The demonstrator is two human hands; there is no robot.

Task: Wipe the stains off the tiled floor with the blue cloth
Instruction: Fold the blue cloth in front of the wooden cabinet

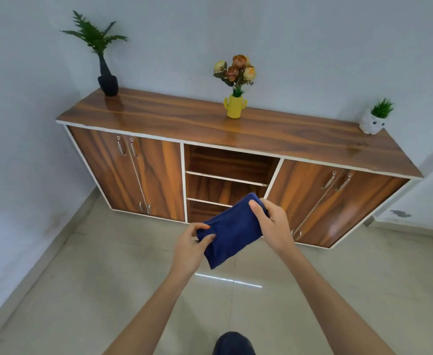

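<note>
A folded dark blue cloth point(229, 230) hangs in the air between my two hands, well above the beige tiled floor point(113, 283). My left hand point(191, 248) pinches its lower left corner between thumb and fingers. My right hand point(271, 222) grips its upper right end, thumb on top. Both arms reach forward from the bottom of the view. No stains show clearly on the glossy tiles; a bright light reflection lies on the floor below the cloth.
A long wooden sideboard point(235, 155) stands against the wall ahead, with closed doors and open middle shelves. On top are a dark potted fern point(105, 73), a yellow flower vase point(234, 106) and a white owl planter point(372, 121). My knee point(233, 344) shows at the bottom.
</note>
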